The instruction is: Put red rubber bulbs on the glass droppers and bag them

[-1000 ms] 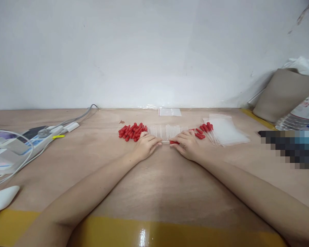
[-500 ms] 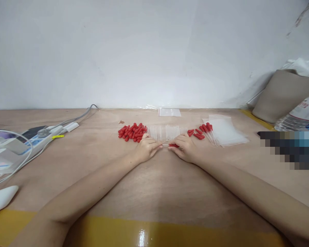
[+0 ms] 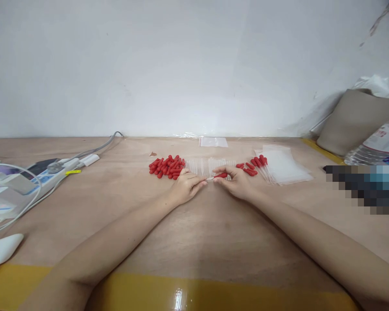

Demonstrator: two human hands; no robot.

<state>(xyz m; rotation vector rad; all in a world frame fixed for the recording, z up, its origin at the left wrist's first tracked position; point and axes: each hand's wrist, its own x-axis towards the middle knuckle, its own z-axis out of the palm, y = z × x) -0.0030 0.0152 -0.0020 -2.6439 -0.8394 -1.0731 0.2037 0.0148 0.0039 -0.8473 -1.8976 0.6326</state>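
My left hand (image 3: pixel 188 186) pinches a thin clear glass dropper tube (image 3: pixel 210 178) between thumb and fingers, its left part hidden by them. At the tube's right end sits a red rubber bulb (image 3: pixel 220 175), pointing right. My right hand (image 3: pixel 235 183) is around this bulb with thumb and forefinger spread apart; whether they still touch it is hard to tell. Just behind the hands lie rows of clear glass tubes (image 3: pixel 196 166). A heap of red rubber bulbs (image 3: pixel 166 166) lies beside my left hand. Several red-bulbed droppers (image 3: pixel 259 160) lie right of my right hand.
Clear plastic bags (image 3: pixel 283 166) lie at the right, partly under the droppers. A small white bag (image 3: pixel 213 141) lies by the wall. A power strip (image 3: pixel 47 176) with cables stands at the left. A large plastic bottle (image 3: pixel 375 144) and a grey-brown container (image 3: pixel 349 121) are at the far right.
My right thumb and forefinger have spread apart around the red bulb, showing more of it. The tube and bulb have risen slightly. My left hand keeps its pinch.
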